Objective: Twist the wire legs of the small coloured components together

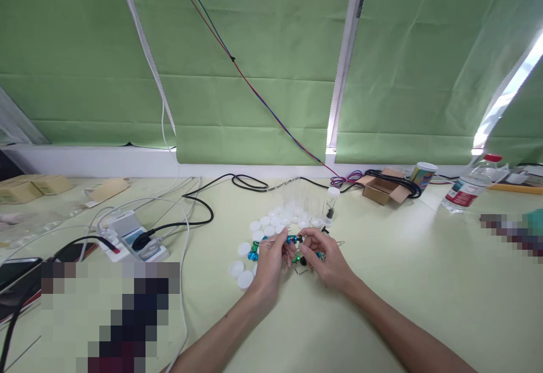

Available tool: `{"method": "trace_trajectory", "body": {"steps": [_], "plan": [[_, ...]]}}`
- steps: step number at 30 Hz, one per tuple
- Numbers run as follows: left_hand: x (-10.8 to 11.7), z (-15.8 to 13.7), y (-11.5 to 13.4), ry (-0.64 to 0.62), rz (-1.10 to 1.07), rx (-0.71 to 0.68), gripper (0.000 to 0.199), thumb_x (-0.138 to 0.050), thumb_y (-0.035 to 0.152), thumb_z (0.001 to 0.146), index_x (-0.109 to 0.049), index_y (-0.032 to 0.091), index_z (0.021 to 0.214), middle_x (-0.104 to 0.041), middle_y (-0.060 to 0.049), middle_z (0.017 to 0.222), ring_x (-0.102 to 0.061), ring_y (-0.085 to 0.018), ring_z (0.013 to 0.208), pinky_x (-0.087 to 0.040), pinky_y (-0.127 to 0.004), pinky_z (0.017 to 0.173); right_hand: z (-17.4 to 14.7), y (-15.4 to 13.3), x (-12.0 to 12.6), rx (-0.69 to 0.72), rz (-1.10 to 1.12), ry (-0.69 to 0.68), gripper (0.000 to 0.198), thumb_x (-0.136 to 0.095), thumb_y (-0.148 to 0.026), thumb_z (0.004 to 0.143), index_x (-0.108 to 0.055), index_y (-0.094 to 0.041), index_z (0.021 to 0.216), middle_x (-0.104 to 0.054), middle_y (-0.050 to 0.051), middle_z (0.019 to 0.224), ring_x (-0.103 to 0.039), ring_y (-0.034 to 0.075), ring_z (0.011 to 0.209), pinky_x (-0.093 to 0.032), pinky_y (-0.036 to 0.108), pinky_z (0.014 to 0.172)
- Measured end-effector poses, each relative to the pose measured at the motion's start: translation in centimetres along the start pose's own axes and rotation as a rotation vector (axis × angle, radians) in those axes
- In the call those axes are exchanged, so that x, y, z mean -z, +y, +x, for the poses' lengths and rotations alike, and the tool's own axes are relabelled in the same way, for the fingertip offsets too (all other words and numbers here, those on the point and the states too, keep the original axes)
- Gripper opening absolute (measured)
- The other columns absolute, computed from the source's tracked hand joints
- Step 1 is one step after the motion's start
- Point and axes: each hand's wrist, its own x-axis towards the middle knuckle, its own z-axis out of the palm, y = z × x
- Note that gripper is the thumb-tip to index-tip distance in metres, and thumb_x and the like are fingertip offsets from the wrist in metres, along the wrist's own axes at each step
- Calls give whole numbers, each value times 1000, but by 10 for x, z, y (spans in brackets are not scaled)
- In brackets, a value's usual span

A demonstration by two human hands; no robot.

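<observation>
Both hands meet over the table, around a small blue-and-black cylindrical part (292, 239). My left hand (270, 265) is closed on its blue side, and thin metal rods stick out past the fingers to the left. At the black end, my right hand (328, 257) pinches the part between thumb and fingertips. Shiny blue pieces (253, 256) and a green piece (255, 246) lie left of my left hand; more small pieces are partly hidden below the fingers. White round caps (245, 280) spread around, with clear tubes (292, 198) upright behind them. One capped tube (331, 206) contains a dark piece.
At the left, a power strip (138, 240) has plugs and tangled cables (207, 209). An open cardboard box (382, 187), a printed can (424, 176) and a water bottle (470, 188) stand at the back right. Cardboard pieces (51, 185) lie back left.
</observation>
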Motion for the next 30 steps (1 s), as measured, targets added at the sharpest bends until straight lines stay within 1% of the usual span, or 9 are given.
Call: {"method": "trace_trajectory", "body": {"steps": [5, 12, 17, 20, 25, 30], "plan": [[0, 1, 0, 1, 8, 2, 42, -67, 49, 75, -55, 16, 52, -52, 0, 49, -42, -8, 40, -31, -22, 42, 0, 1, 0, -8, -5, 0, 25, -53, -41, 93, -54, -19, 105, -53, -3, 65, -52, 13, 55, -44, 27, 57], [0, 1, 2, 2, -6, 1, 43, -67, 50, 74, -55, 16, 51, -52, -1, 47, -42, -9, 40, -31, -22, 41, 0, 5, -1, 5, -18, -5, 22, -53, -38, 94, -54, -19, 105, -53, -3, 65, -52, 13, 54, -45, 27, 57], [0, 0, 3, 4, -6, -3, 43, -67, 51, 74, -56, 16, 52, -53, -1, 47, -41, -8, 39, -30, -22, 41, -1, 4, -1, 5, -30, -22, 20, -51, -39, 95, -55, -19, 97, -53, -2, 63, -51, 13, 53, -44, 27, 55], [-1, 0, 4, 2, -12, 1, 42, -67, 50, 74, -56, 16, 52, -53, 0, 47, -41, -8, 39, -30, -23, 41, -1, 4, -1, 1, -33, -26, 21, -50, -40, 95, -55, -20, 96, -53, -2, 63, -51, 13, 53, -43, 27, 55], [-1, 0, 4, 0, -2, -8, 43, -66, 51, 74, -56, 16, 51, -53, 0, 47, -42, -8, 39, -30, -23, 42, -1, 5, -2, -9, -43, -18, 23, -51, -40, 94, -56, -19, 100, -53, -2, 63, -51, 13, 53, -44, 26, 54], [0, -1, 3, 4, -3, -4, 41, -67, 49, 74, -56, 16, 52, -53, 0, 47, -42, -8, 39, -29, -22, 41, -1, 5, -1, 2, -6, -6, 31, -53, -39, 93, -50, -20, 118, -55, -2, 69, -54, 13, 58, -46, 26, 56]]}}
